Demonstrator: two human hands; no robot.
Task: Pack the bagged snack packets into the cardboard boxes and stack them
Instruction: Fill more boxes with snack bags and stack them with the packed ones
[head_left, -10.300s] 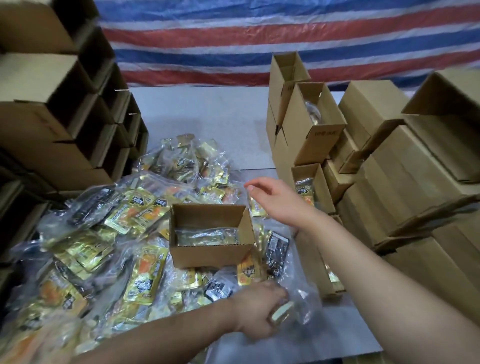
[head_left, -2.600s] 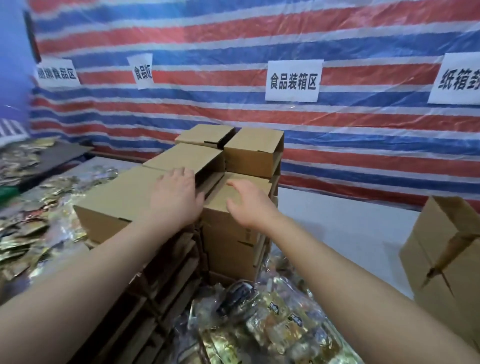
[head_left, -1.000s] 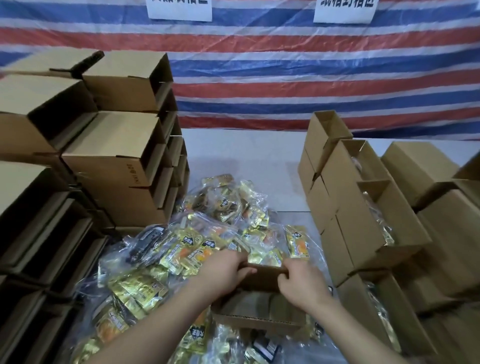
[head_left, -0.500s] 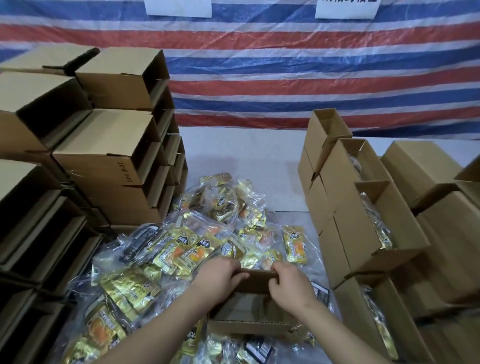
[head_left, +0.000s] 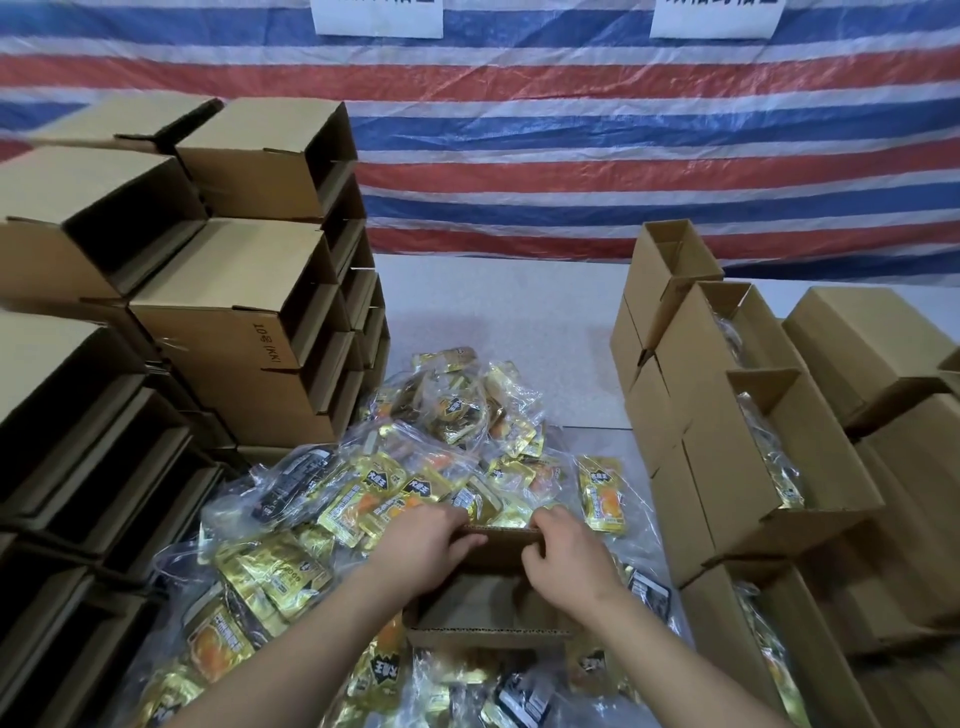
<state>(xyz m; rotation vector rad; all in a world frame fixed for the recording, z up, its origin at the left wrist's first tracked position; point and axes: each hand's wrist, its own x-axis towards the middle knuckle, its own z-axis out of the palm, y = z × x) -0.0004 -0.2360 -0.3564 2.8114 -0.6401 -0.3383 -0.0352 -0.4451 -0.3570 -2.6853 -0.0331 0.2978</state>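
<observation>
**Both hands on far wall of open box, lower centre of frame**

Open cardboard box (head_left: 488, 608) sits lower centre, on top of the pile of bagged snack packets (head_left: 363, 499). Mouth faces up; what shows of the inside is bare cardboard, part hidden by the hands. Left hand (head_left: 426, 551) grips the far wall near its left end, fingers curled over the top edge. Right hand (head_left: 563, 556) grips the same wall near its right end, fingers curled over the edge and into the box. Both clenched on the box wall, nothing else held. Forearms come in from the bottom edge.

Packets: gold and yellow, some black, in clear plastic bags, spread over the centre and lower left, also under and in front of the box. One yellow packet (head_left: 602, 493) lies just right of the right hand, near the right-hand boxes.

Left side of frame: tall stack of empty boxes (head_left: 234, 291) lying on their sides, openings toward the centre, running from upper left to lower left. Right side: stacked filled boxes (head_left: 727, 467), mouths up, plastic bags visible inside several; more closed brown boxes at far right.

Grey table surface (head_left: 498, 332) shows in the centre behind the pile. Red, white and blue striped tarp (head_left: 571, 156) across the top, two white paper signs (head_left: 376, 15) cut off at the top edge, text unreadable.
</observation>
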